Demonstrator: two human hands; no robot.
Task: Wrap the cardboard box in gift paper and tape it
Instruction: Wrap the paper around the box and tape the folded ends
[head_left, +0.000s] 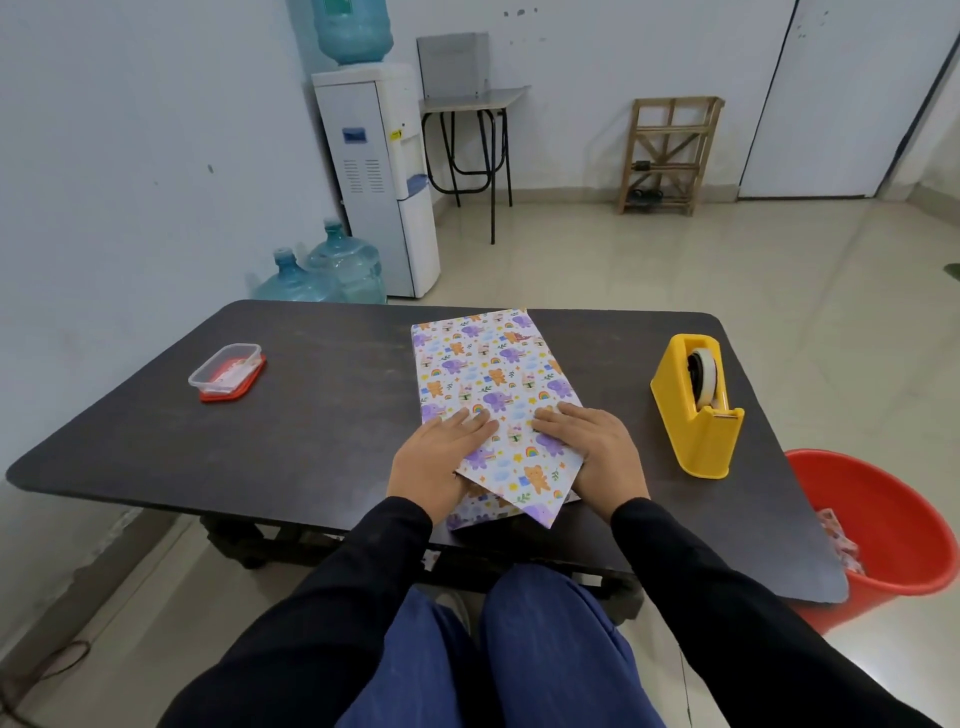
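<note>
Head camera looks down over our lap at a dark table (322, 415), and on it, near the middle, lies the wrapped box (488, 364), its long side running away from us. The gift paper (524, 483), printed with purple elephants, orange bears and rainbows, covers the box fully, so we see no cardboard at all. At the near end the paper is folded into a pointed flap that reaches to the table's near edge, with a second layer of paper showing under it.

Our left hand (441, 457) lies flat on the near left corner of the parcel, fingers straight and together, pressing the paper down. Our right hand (592, 452) lies flat on the near right corner in the same way, fingers straight and pointing towards the left hand; the fingertips of the two hands are near each other but apart. Neither hand grips anything.

Well to the right of the parcel stands a yellow tape dispenser (696, 410) with a roll of tape in it. Far to the left sits a clear plastic tub (228, 373) resting on a red lid. Beside the table's right end, on the floor, stands a red bucket (883, 525) with paper scraps inside.
</note>
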